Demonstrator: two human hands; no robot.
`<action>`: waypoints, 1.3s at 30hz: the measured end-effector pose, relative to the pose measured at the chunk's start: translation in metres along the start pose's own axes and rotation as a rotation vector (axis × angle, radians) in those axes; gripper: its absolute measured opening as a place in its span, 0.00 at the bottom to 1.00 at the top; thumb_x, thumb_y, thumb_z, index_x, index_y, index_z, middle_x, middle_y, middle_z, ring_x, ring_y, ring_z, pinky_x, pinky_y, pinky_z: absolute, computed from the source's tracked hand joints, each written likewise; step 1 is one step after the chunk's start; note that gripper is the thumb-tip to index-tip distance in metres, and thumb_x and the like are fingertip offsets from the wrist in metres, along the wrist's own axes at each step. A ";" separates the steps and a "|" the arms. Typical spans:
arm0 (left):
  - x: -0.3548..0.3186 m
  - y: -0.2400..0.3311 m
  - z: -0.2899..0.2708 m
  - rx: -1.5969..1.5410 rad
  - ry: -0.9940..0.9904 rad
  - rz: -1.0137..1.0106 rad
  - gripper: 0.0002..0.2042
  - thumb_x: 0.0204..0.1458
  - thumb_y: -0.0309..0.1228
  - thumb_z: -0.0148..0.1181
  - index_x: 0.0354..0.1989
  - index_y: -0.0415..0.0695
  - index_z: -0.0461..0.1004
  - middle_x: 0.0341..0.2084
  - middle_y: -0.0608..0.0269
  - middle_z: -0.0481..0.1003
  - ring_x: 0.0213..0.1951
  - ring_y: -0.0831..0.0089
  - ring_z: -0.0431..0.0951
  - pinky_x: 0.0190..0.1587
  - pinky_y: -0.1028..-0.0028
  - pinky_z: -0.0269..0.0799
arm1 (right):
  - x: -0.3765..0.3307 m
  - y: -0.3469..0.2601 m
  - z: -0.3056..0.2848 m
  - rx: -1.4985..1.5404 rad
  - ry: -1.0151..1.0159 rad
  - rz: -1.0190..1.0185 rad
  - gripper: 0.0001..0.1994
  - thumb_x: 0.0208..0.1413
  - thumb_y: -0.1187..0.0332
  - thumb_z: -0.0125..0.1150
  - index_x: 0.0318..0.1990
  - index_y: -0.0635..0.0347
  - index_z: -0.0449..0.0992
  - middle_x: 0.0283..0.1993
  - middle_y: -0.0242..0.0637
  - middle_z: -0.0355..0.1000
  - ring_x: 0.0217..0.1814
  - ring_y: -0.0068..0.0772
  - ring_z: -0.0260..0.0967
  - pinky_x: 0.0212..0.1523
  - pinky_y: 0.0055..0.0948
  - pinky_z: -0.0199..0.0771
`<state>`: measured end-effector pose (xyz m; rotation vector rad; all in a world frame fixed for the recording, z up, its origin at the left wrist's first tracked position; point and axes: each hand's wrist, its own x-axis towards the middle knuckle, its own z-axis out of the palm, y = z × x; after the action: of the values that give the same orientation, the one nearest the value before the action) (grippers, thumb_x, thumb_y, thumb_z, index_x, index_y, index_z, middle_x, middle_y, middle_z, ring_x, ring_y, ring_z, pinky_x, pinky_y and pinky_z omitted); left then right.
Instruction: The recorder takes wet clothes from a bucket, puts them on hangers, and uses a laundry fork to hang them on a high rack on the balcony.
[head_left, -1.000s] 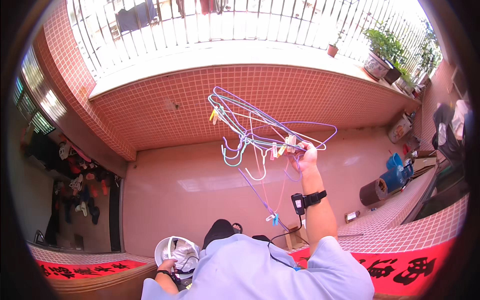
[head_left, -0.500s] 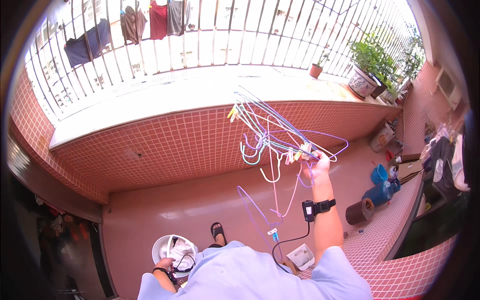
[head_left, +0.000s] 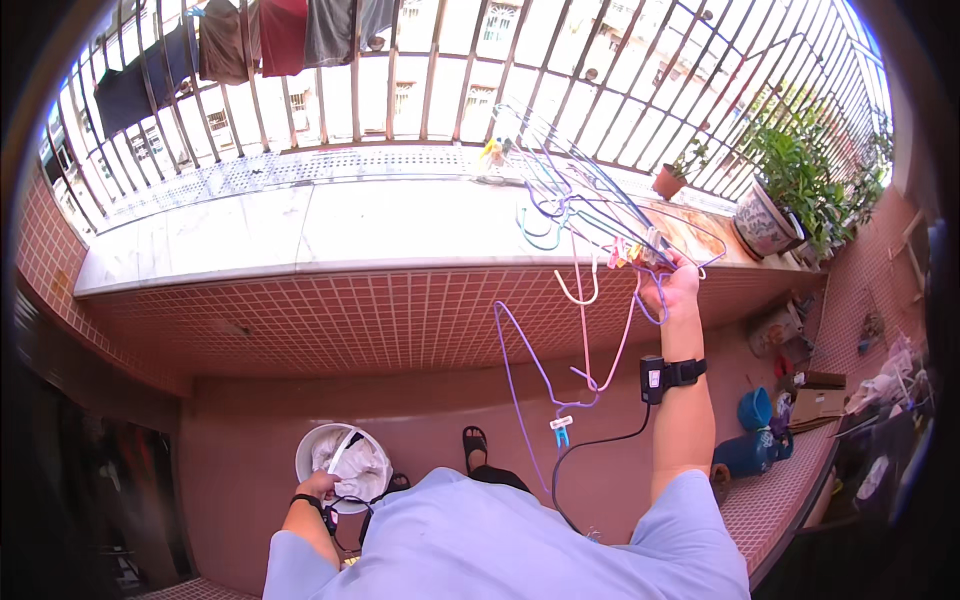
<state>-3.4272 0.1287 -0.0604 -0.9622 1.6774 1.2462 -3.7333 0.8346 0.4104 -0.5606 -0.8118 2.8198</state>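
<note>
My right hand [head_left: 678,288] is raised in front of the balcony ledge and holds a bunch of several thin wire hangers [head_left: 585,205] in purple, blue, teal and pink. One purple hanger hangs down from the bunch with a small blue clothes peg [head_left: 561,431] near its lower end. A black band with a cable sits on my right wrist. My left hand [head_left: 317,487] is low at my side, gripping the handle of a white bucket [head_left: 343,463] that holds white laundry.
A white-topped ledge [head_left: 300,225] on a red tiled wall runs across, with metal railing [head_left: 420,70] above it. Clothes [head_left: 270,35] hang at the upper left. Potted plants [head_left: 775,190] stand at the right. Blue containers [head_left: 745,440] and clutter lie on the floor at right.
The view has tilted upward, bringing the railing and hanging clothes into sight. My right hand with the hangers has risen toward the ledge. My left hand still holds the bucket.
</note>
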 end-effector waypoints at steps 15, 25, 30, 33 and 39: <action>0.006 0.128 0.130 -0.147 0.039 -0.107 0.10 0.57 0.31 0.67 0.40 0.42 0.72 0.21 0.64 0.69 0.20 0.72 0.68 0.22 0.68 0.67 | 0.220 -0.195 0.092 -0.187 -0.135 -0.197 0.16 0.65 0.67 0.45 0.44 0.73 0.76 0.38 0.52 0.81 0.41 0.58 0.82 0.49 0.56 0.87; 0.097 0.113 0.204 -0.197 0.042 -0.061 0.16 0.54 0.33 0.69 0.46 0.38 0.74 0.22 0.60 0.72 0.22 0.68 0.73 0.23 0.64 0.71 | 0.302 -0.035 0.028 -0.172 0.090 0.000 0.07 0.57 0.70 0.49 0.30 0.63 0.71 0.23 0.38 0.68 0.30 0.46 0.77 0.46 0.64 0.87; 0.137 0.112 0.226 -0.194 0.029 0.002 0.15 0.52 0.32 0.69 0.41 0.39 0.73 0.22 0.60 0.71 0.21 0.68 0.71 0.22 0.63 0.68 | 0.344 0.054 -0.003 -0.161 0.097 0.147 0.09 0.59 0.68 0.49 0.30 0.62 0.71 0.22 0.38 0.67 0.28 0.45 0.74 0.48 0.67 0.85; 0.143 0.116 0.239 -0.172 0.033 0.043 0.21 0.48 0.35 0.71 0.46 0.34 0.74 0.27 0.54 0.77 0.26 0.63 0.77 0.27 0.60 0.75 | 0.356 0.083 -0.027 -0.133 0.046 0.202 0.09 0.58 0.69 0.49 0.31 0.64 0.71 0.26 0.43 0.71 0.32 0.48 0.76 0.48 0.65 0.85; 0.163 0.111 0.262 -0.217 0.113 0.035 0.24 0.46 0.33 0.73 0.48 0.30 0.74 0.35 0.51 0.80 0.33 0.60 0.81 0.36 0.62 0.77 | 0.377 0.118 -0.047 -0.069 0.072 0.128 0.11 0.59 0.71 0.51 0.28 0.70 0.70 0.32 0.51 0.72 0.38 0.56 0.76 0.51 0.60 0.83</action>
<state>-3.5462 0.3899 -0.2190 -1.1562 1.6753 1.4430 -4.0657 0.8508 0.1928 -0.7463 -0.8933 2.8752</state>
